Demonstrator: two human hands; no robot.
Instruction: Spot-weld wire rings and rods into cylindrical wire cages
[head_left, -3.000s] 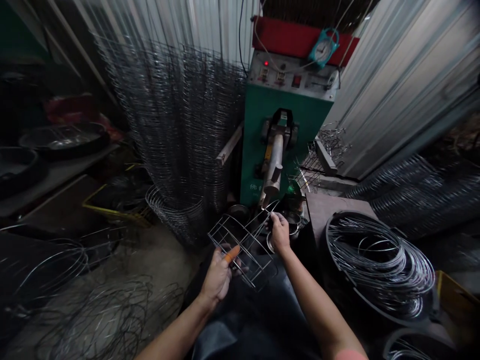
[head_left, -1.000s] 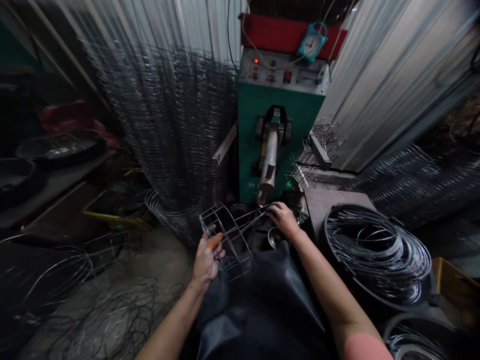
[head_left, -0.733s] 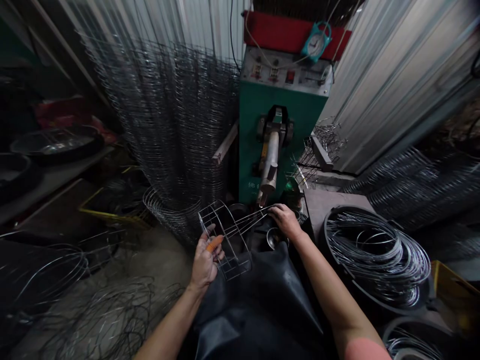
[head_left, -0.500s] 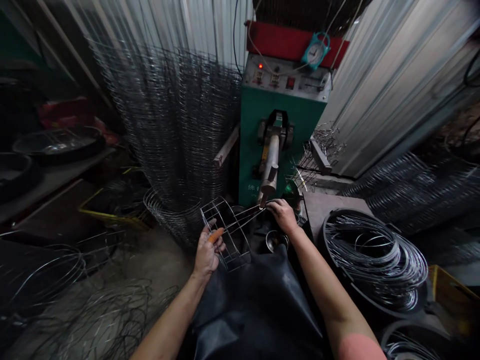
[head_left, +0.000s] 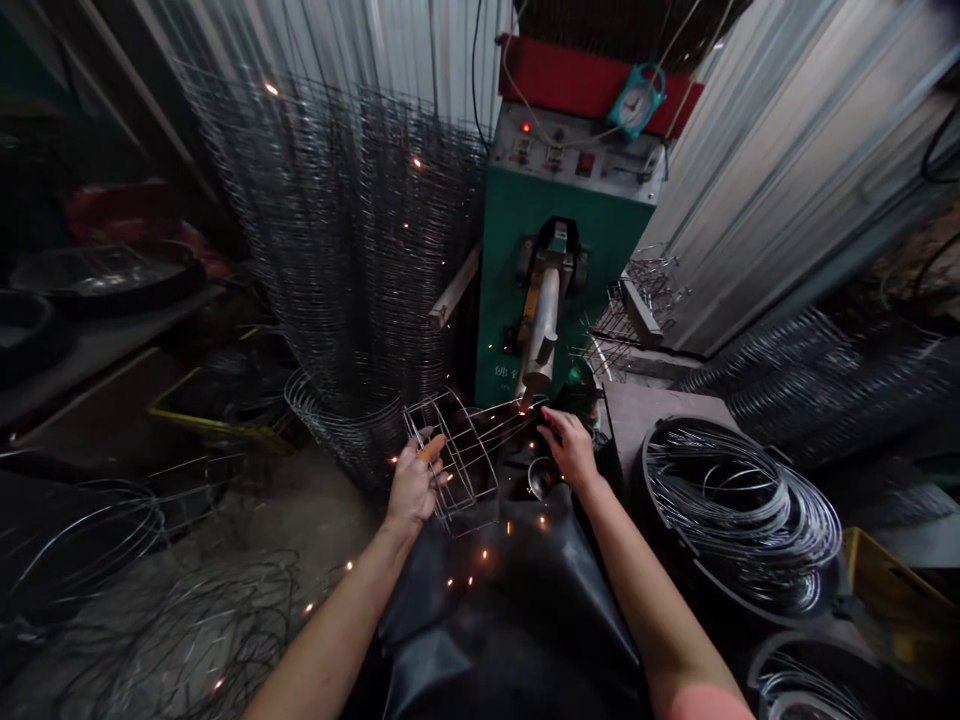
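Observation:
My left hand [head_left: 412, 484], an orange cot on one finger, grips the side of a small wire basket frame [head_left: 459, 460] held over my dark apron [head_left: 495, 610]. My right hand [head_left: 570, 447] pinches the frame's long wire ends next to the metal electrode arm [head_left: 541, 330] of a green welding machine [head_left: 559, 230]. Orange sparks fly out from the electrode tip over the frame, the apron and the floor.
A tall stack of wire racks [head_left: 352, 250] stands left of the machine. A black tub of coiled wire rings [head_left: 739, 520] sits at my right, with a second tub [head_left: 810, 680] below it. Loose wire hoops [head_left: 112, 560] lie on the floor at left. Small metal bowls [head_left: 541, 478] sit under the electrode.
Sparks have burst from the electrode where the wire ends sit. Both hands have kept their hold and shifted the frame slightly up toward the machine.

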